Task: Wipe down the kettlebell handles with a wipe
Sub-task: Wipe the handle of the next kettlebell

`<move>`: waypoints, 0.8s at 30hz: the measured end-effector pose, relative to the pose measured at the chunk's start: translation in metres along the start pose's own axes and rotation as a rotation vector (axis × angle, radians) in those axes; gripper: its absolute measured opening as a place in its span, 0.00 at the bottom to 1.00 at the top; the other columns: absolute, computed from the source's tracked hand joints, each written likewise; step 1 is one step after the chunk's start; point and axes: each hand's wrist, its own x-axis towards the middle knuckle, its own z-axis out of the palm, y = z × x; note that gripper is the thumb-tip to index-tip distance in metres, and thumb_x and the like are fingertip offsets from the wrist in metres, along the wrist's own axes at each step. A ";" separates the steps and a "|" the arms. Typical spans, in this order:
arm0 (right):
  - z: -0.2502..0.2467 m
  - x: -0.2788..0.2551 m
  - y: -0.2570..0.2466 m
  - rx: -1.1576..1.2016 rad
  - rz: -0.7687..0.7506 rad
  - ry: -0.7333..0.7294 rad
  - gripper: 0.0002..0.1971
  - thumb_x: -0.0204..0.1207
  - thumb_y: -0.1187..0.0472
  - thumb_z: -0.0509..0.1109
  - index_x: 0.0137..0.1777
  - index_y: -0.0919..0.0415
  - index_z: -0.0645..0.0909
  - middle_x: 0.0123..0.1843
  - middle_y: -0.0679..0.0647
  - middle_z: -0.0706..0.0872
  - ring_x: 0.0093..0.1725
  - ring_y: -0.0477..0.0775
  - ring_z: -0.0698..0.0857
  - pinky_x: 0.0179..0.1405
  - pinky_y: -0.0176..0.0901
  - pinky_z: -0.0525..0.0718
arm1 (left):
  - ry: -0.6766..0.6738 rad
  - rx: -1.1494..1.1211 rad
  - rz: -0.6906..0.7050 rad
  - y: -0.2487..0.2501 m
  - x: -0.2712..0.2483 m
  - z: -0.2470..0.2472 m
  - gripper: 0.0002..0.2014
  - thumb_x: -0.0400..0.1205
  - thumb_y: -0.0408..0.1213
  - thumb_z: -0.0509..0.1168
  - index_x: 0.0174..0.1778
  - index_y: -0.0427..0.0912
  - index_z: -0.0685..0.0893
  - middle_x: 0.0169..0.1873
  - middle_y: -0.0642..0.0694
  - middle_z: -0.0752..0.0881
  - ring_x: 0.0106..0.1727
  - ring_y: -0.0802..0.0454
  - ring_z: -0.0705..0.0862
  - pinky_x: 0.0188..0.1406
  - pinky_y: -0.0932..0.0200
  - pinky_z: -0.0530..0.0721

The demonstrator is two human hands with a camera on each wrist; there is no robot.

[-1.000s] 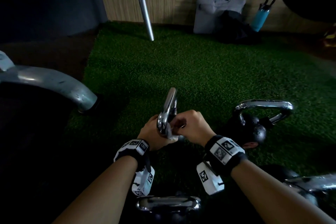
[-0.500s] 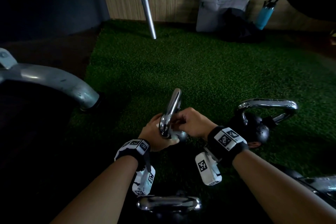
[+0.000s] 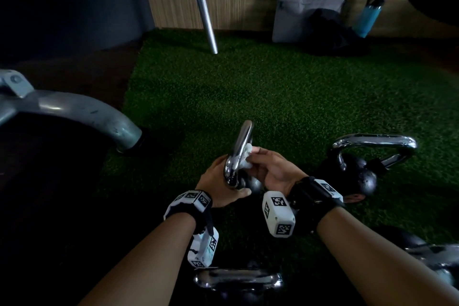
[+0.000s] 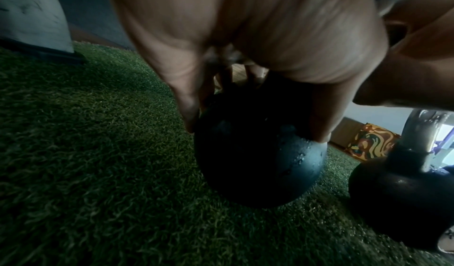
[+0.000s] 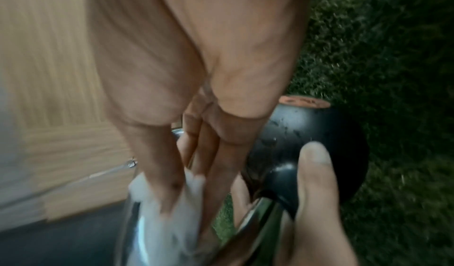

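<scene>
A black kettlebell (image 3: pixel 252 184) with a chrome handle (image 3: pixel 240 149) stands tilted on the green turf (image 3: pixel 248 87) in the middle of the head view. My left hand (image 3: pixel 223 181) grips it low, where the handle meets the ball; in the left wrist view its fingers (image 4: pixel 189 115) curl round the ball (image 4: pixel 258 153). My right hand (image 3: pixel 258 159) pinches a white wipe (image 3: pixel 245 156) against the right side of the handle, about halfway up. The right wrist view shows the wipe (image 5: pixel 167 221) bunched under the fingertips on the chrome.
A second kettlebell (image 3: pixel 365 176) lies close on the right, a third handle (image 3: pixel 238 279) sits near my forearms, and another (image 3: pixel 442 258) at lower right. A grey machine leg (image 3: pixel 87 112) curves in from the left. A barbell (image 3: pixel 203 7), grey bag (image 3: pixel 308 7) and blue bottle (image 3: pixel 370 17) line the wall.
My right hand has slid up the handle with the wipe and turned palm-up. The left hand keeps its grip low on the kettlebell.
</scene>
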 end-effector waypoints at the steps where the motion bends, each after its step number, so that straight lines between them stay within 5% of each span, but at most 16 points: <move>1: 0.000 -0.001 0.000 -0.024 0.001 -0.007 0.14 0.69 0.72 0.74 0.56 0.67 0.83 0.47 0.64 0.92 0.42 0.56 0.94 0.49 0.46 0.94 | -0.005 0.007 -0.001 0.001 -0.002 -0.001 0.43 0.58 0.61 0.81 0.71 0.70 0.73 0.76 0.59 0.76 0.74 0.56 0.79 0.77 0.48 0.78; 6: 0.011 0.000 0.000 -0.179 -0.118 0.057 0.12 0.74 0.84 0.68 0.44 0.66 0.78 0.46 0.67 0.89 0.38 0.59 0.93 0.40 0.47 0.93 | -0.010 0.029 0.000 0.006 -0.004 -0.003 0.46 0.65 0.53 0.83 0.79 0.67 0.69 0.78 0.57 0.74 0.79 0.54 0.75 0.80 0.48 0.75; 10: 0.017 0.014 -0.001 -0.148 -0.277 0.282 0.14 0.72 0.85 0.72 0.42 0.66 0.79 0.55 0.83 0.85 0.54 0.80 0.88 0.60 0.71 0.88 | -0.019 0.015 -0.047 0.006 -0.003 -0.004 0.46 0.64 0.54 0.83 0.78 0.62 0.71 0.77 0.54 0.77 0.74 0.50 0.80 0.76 0.47 0.78; 17: 0.016 0.014 -0.011 -0.583 -0.429 0.521 0.15 0.66 0.78 0.79 0.36 0.57 0.81 0.34 0.53 0.89 0.35 0.50 0.88 0.37 0.46 0.88 | -0.029 0.032 -0.046 0.011 -0.007 -0.007 0.47 0.66 0.54 0.83 0.81 0.60 0.69 0.80 0.55 0.73 0.77 0.51 0.77 0.79 0.50 0.75; 24: 0.017 0.028 -0.019 -0.697 -0.469 0.744 0.11 0.63 0.71 0.77 0.31 0.55 0.81 0.32 0.48 0.87 0.33 0.48 0.84 0.33 0.43 0.83 | -0.022 0.041 -0.043 0.012 -0.010 -0.009 0.46 0.65 0.57 0.81 0.79 0.62 0.69 0.78 0.56 0.75 0.77 0.51 0.78 0.78 0.48 0.77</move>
